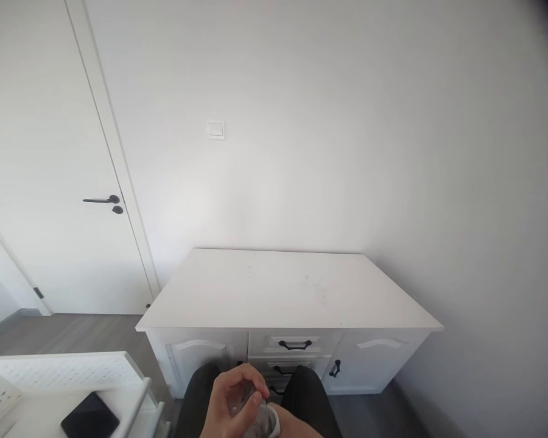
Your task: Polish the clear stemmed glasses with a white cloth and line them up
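Observation:
My left hand (238, 392) is at the bottom middle, fingers and thumb curled round the upper part of a small clear container (258, 421). The container looks see-through, with a whitish rim on its right side; its exact kind is hard to make out. My right hand (296, 424) is against the container's right side, with its fingers mostly hidden behind it. Both hands are held close together above my lap, between my dark-trousered knees (308, 398). The lower part of the container is cut off by the frame's edge.
A white cabinet (278, 292) with dark handles stands against the wall just beyond my knees. Faint marks show on its top. At lower left, a white cart (130, 395) with perforated sides holds a black flat object (90, 417). A closed white door (50, 152) is at left.

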Action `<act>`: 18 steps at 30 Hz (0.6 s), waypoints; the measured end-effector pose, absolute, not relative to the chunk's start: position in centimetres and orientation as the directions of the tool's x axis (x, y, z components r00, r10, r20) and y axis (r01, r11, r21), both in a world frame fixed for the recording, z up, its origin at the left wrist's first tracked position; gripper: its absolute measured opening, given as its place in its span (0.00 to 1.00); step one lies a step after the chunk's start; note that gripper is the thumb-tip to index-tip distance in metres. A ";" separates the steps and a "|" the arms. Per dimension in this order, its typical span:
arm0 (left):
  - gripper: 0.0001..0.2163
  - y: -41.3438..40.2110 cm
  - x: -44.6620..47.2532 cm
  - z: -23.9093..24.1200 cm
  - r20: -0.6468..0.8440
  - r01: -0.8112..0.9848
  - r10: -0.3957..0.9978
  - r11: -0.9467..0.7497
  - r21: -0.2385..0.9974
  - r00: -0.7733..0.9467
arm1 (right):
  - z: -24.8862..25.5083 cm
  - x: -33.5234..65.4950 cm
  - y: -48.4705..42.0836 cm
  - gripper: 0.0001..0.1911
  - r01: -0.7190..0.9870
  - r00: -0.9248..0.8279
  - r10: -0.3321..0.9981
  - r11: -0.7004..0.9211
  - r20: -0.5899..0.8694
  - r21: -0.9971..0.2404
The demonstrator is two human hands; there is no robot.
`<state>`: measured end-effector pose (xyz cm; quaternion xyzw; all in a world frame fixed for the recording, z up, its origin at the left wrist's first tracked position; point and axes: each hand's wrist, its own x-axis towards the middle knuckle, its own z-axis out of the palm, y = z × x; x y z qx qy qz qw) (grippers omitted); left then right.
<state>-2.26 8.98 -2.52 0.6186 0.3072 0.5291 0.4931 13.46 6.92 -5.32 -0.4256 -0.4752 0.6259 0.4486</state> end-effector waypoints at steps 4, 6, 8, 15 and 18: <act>0.11 8.8 -2.6 -2.8 0.355 -0.134 0.914 -0.334 0.933 0.197 | -5.3 14.7 6.6 0.17 -0.136 -0.316 0.941 -0.167 -0.117 -0.976; 0.11 8.7 -2.7 -2.5 0.368 -0.142 0.918 -0.348 0.927 0.148 | -5.5 15.2 6.7 0.20 -0.129 -0.331 0.935 -0.179 -0.127 -0.975; 0.12 8.5 -2.7 -1.9 0.372 -0.175 0.926 -0.357 0.918 0.061 | -5.8 15.6 7.0 0.26 -0.201 -0.279 0.946 -0.226 -0.165 -0.953; 0.14 7.8 -2.2 0.2 0.361 -0.170 0.915 -0.390 0.905 -0.179 | -5.8 14.1 8.1 0.28 -0.667 -0.016 0.959 -0.220 -0.281 -0.711; 0.15 8.1 -2.0 -0.2 0.363 -0.128 0.911 -0.391 0.911 -0.197 | -6.1 12.7 7.9 0.29 -0.603 -0.050 0.960 -0.250 -0.277 -0.758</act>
